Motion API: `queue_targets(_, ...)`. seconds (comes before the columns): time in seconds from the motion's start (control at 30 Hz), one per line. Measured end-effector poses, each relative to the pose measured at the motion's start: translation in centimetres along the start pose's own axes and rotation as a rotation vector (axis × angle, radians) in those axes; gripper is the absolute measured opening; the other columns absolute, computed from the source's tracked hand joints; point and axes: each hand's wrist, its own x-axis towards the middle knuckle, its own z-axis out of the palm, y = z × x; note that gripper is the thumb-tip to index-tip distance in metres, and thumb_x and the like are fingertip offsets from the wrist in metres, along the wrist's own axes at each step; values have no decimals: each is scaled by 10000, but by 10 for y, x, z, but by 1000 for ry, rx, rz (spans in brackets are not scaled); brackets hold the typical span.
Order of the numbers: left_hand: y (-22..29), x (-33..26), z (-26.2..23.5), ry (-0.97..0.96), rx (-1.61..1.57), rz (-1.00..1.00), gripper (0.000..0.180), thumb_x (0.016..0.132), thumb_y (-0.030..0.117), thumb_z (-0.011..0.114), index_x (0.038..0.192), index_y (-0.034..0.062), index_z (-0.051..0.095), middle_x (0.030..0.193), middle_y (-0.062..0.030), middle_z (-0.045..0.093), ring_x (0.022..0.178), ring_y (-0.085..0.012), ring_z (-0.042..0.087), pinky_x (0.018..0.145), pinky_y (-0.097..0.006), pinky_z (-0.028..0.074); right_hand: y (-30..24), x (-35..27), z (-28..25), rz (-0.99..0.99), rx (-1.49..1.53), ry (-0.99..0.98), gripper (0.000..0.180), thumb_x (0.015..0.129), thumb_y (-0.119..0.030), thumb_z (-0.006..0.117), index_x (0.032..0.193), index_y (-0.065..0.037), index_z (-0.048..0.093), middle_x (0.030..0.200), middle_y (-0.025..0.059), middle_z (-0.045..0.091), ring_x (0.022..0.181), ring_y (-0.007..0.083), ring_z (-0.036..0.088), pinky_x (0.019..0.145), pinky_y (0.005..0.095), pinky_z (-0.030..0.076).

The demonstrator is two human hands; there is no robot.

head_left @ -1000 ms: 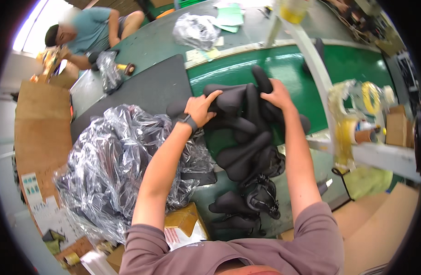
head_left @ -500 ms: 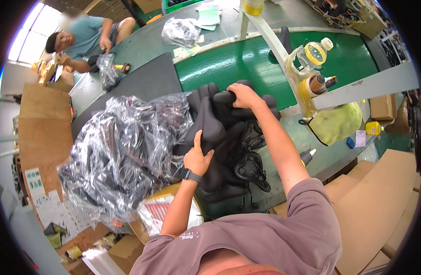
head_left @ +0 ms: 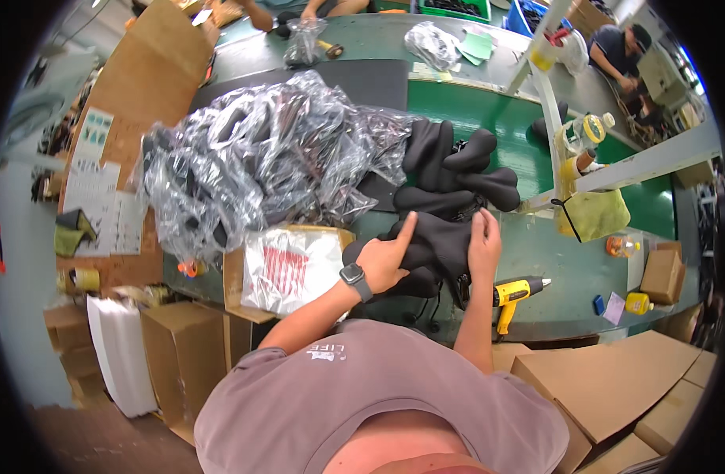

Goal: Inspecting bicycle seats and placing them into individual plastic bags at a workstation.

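Observation:
Several black bicycle saddles (head_left: 437, 154) lie heaped on the green-topped bench. One saddle (head_left: 441, 237) is nearest my body, between my two hands. My right hand (head_left: 484, 243) grips its right side, with the fingers pressed along the edge and the underside hidden. At the saddle's left edge rests my left hand (head_left: 382, 259), wearing a dark watch (head_left: 352, 274). Its index finger is stretched out and its thumb stands apart, with more black saddles beneath. Left of the heap is a large pile of saddles in clear plastic bags (head_left: 259, 158).
A yellow heat gun (head_left: 518, 292) lies right of my right hand. An open carton (head_left: 234, 276) holds a white printed package (head_left: 287, 272). A metal frame (head_left: 647, 162) carries a bottle (head_left: 585, 133) and a green cloth (head_left: 599, 215). Cartons (head_left: 615, 379) stand at lower right. Other people work across the bench.
My right hand has come back from the far saddles to one close to my body. My left hand has stayed near the heap, index finger still stretched. The view has turned rightward.

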Motion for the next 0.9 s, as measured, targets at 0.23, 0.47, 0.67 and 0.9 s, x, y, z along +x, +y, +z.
queue_targets(0.23,-14,-70,32,381,365,347,802,867,89,791,1628,74,539,1289,-79,741,1184,-249,708,967,-450,488,112,-47,-34,411,103,-194,700,1041,-432,812,1574,-21,618,1582,166,655,1455,303,618,1204,425,473)
queue_targets(0.47,-26,-126,-28,649,58,306,668,790,28,850,1430,102,673,1358,-98,734,1266,-316,708,1000,-471,561,156,-97,27,29,-125,-121,737,1121,-532,657,1607,12,553,1603,222,611,1460,335,594,1181,441,477)
queue_targets(0.67,-48,-199,-28,851,-61,374,600,777,-89,774,1351,79,722,1393,-125,752,1305,-382,720,1051,-466,622,175,-98,94,-155,-511,178,676,1119,-466,637,1529,69,581,1511,307,624,1427,470,563,1227,512,431)
queue_targets(0.9,-78,-267,-55,877,94,547,375,914,89,778,1287,127,788,1317,-85,782,1298,-309,744,1012,-414,657,-56,-256,124,554,462,-819,924,1106,-821,392,1558,-37,581,1267,121,776,1050,253,776,906,397,655)
